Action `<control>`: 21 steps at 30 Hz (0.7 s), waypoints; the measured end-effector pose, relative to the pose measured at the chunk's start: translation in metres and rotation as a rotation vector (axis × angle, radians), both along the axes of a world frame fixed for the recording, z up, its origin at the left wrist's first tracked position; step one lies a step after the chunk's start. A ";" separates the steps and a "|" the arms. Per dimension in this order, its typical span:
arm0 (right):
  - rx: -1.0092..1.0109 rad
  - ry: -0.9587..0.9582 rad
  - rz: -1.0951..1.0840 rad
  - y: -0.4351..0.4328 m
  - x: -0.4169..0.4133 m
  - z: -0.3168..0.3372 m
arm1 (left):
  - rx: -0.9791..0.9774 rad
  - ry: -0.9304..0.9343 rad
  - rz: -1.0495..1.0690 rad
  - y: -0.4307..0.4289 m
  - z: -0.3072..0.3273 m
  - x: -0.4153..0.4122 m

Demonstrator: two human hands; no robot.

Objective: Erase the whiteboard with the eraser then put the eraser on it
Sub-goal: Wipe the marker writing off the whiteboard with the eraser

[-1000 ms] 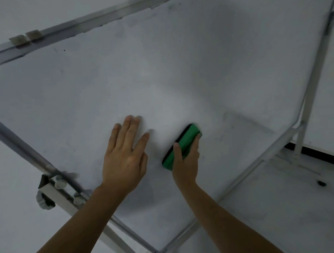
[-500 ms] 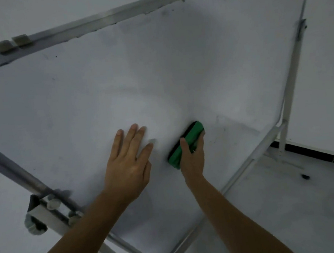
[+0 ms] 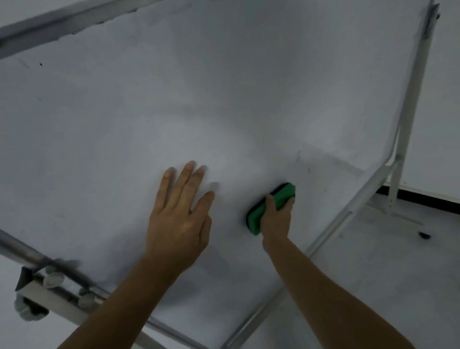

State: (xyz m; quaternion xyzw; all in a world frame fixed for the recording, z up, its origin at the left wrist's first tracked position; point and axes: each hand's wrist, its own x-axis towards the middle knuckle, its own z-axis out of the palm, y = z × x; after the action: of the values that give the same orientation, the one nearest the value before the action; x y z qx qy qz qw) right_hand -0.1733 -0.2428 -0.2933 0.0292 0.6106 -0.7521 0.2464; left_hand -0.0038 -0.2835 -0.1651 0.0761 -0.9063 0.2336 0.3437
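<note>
The eraser (image 3: 271, 207) has slid rightward from the left hand (image 3: 178, 223).

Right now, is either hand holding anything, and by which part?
The right hand grips the green eraser across its middle, pressed to the whiteboard. The left hand holds nothing, lying flat on the board.

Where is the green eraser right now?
In the head view, the green eraser is pressed on the whiteboard, lower right, gripped by the right hand, beside the flat left hand.

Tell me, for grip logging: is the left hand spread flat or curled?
Spread flat: the left hand lies palm-down on the whiteboard, fingers extended.
</note>
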 end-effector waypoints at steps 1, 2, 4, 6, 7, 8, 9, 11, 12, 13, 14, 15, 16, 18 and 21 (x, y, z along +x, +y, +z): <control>0.058 0.040 0.017 0.000 0.013 -0.001 | 0.000 0.006 0.006 -0.002 0.000 -0.002; 0.092 0.072 0.054 0.002 0.038 -0.008 | -0.002 0.014 0.013 -0.004 0.001 -0.003; 0.066 0.115 0.166 0.009 0.096 -0.027 | -0.016 0.027 0.024 -0.008 0.003 -0.005; 0.004 0.144 0.251 0.015 0.130 -0.040 | -0.036 0.017 0.026 -0.011 0.005 -0.006; 0.005 0.153 0.262 0.012 0.125 -0.042 | -0.046 0.009 0.034 -0.013 0.006 -0.006; 0.014 0.149 0.236 0.007 0.106 -0.040 | -0.053 -0.002 0.039 -0.014 0.007 -0.006; 0.030 0.125 0.186 0.000 0.080 -0.038 | -0.054 -0.013 0.048 -0.015 0.007 -0.005; 0.065 0.083 0.057 -0.009 0.023 -0.029 | -0.047 -0.021 0.057 -0.017 0.009 -0.005; 0.082 0.068 0.015 -0.010 0.003 -0.025 | -0.046 -0.023 0.060 -0.017 0.009 -0.006; 0.101 0.070 -0.015 -0.011 -0.006 -0.025 | -0.048 -0.024 0.062 -0.017 0.009 -0.007; 0.098 0.085 -0.029 -0.012 -0.003 -0.024 | -0.052 -0.022 0.061 -0.016 0.009 -0.008; 0.078 0.120 -0.026 -0.012 0.011 -0.025 | -0.057 -0.016 0.061 -0.016 0.008 -0.009; 0.054 0.166 -0.003 -0.010 0.033 -0.026 | -0.058 -0.011 0.058 -0.016 0.007 -0.010; 0.023 0.236 0.143 -0.001 0.090 -0.035 | -0.056 0.000 0.058 -0.016 0.007 -0.010; 0.009 0.269 0.408 0.018 0.151 -0.050 | -0.062 -0.003 0.061 -0.021 0.011 -0.006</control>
State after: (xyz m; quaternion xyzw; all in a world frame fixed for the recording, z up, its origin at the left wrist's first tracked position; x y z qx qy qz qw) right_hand -0.0227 -0.2246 -0.3438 -0.1939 0.6345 -0.6811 0.3097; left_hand -0.0100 -0.3046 -0.1540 0.0924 -0.8964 0.2721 0.3375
